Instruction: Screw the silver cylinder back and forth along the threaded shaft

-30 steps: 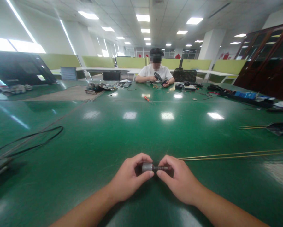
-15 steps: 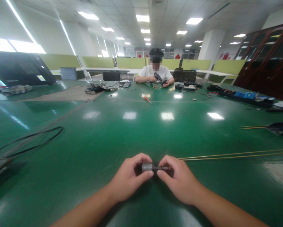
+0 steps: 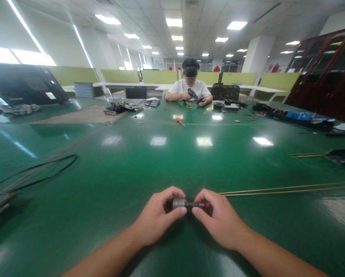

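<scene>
My left hand (image 3: 162, 211) curls its thumb and fingers round a short grey metal cylinder (image 3: 179, 202), which lies level just above the green tabletop. From the cylinder's right end runs a thin, dark, ridged shaft (image 3: 194, 204). Around the shaft's far end my right hand (image 3: 215, 213) is closed, thumb below and fingers above. Whether the cylinder is a small motor or another part, I cannot tell. The fingertips partly hide both ends.
Long thin brass rods (image 3: 276, 189) lie to the right. A black cable loop (image 3: 59, 167) rests at left. Farther off is an orange screwdriver (image 3: 179, 121). Across the green table (image 3: 137, 165) a person (image 3: 188, 86) holds a power drill (image 3: 192, 93) among scattered parts.
The right thumb has shifted very slightly away from the cylinder along the shaft. Otherwise both hands and the part stay in place.
</scene>
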The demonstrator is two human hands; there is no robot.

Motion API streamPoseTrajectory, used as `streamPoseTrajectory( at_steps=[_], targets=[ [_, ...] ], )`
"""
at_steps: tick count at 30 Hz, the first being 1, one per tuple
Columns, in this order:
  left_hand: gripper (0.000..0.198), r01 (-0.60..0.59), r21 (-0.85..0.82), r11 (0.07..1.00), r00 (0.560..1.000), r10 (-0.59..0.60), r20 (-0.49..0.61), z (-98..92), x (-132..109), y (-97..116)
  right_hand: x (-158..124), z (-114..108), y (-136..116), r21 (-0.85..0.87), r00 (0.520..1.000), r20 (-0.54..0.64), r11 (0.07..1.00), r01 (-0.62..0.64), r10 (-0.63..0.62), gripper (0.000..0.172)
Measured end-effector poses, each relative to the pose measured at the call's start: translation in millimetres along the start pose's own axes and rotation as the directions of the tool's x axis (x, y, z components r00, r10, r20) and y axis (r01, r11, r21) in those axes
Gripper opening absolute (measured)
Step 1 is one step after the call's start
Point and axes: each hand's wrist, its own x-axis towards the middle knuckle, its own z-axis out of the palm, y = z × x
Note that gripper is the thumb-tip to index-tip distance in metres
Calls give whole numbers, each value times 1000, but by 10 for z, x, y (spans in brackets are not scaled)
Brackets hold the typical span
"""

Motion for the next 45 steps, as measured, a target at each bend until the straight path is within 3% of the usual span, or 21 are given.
streamPoseTrajectory(
  at_steps=[45],
  targets=[
    [24, 34, -143, 989, 998, -42, -55, -3, 21, -103, 8, -13, 29, 22, 999, -28, 999, -41, 42, 4]
  ],
)
